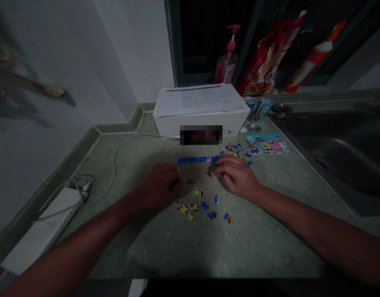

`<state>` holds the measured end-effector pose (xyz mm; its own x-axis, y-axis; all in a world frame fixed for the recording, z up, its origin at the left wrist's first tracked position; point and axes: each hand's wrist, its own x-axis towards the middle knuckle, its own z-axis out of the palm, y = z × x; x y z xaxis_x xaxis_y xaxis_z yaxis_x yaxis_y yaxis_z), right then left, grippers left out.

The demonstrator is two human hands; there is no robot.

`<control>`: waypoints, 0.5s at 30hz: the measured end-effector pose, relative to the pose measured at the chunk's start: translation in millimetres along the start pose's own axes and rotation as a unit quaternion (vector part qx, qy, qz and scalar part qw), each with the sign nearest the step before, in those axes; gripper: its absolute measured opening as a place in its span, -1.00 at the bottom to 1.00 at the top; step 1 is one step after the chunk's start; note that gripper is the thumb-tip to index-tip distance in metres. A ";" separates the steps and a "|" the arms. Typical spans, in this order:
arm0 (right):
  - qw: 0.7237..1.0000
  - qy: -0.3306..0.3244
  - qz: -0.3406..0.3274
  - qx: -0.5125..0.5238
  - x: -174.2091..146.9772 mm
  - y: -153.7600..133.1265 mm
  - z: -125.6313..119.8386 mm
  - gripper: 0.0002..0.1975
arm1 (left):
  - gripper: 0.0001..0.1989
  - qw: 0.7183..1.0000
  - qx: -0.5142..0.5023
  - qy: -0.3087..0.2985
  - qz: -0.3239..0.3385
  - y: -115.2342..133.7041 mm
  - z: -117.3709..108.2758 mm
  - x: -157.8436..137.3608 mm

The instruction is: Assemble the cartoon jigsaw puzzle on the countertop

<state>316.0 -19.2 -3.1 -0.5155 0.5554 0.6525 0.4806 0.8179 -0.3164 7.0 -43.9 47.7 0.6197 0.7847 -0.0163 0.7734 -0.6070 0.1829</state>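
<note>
A joined strip of blue jigsaw puzzle pieces lies on the counter, running across the top with a short side down the left. My left hand rests at that left side, fingers curled in; whatever is in them is hidden. Over the strip's right end, my right hand lies with its fingers loosely bent and apart, the thumb lower down. A red and white puzzle piece is just left of its fingertips. Between the hands sits a blue and yellow piece. Nearer me are several loose puzzle pieces.
A pile of puzzle pieces lies behind my right hand, beside a cartoon picture card. At the back stand a white box and a can. A sink is right; a power strip with cable is left.
</note>
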 end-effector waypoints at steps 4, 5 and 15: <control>1.000 -0.002 -0.007 0.004 0.4 -0.1 0.0 -0.64 | -0.86 1.000 -0.008 0.014 -0.003 0.3 -0.2 0.4; 1.000 -0.004 -0.003 0.005 0.3 -0.1 0.1 -0.64 | -0.85 1.000 -0.011 0.016 -0.003 0.2 0.2 0.6; 1.000 -0.005 0.011 0.014 -0.5 0.3 0.3 -0.62 | -0.85 1.000 -0.012 0.026 -0.009 -2.6 2.9 1.7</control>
<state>316.2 -19.1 -3.8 -0.5124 0.5740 0.6387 0.4719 0.8096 -0.3491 6.4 -41.4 44.4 0.5970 0.8016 0.0311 0.7809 -0.5896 0.2066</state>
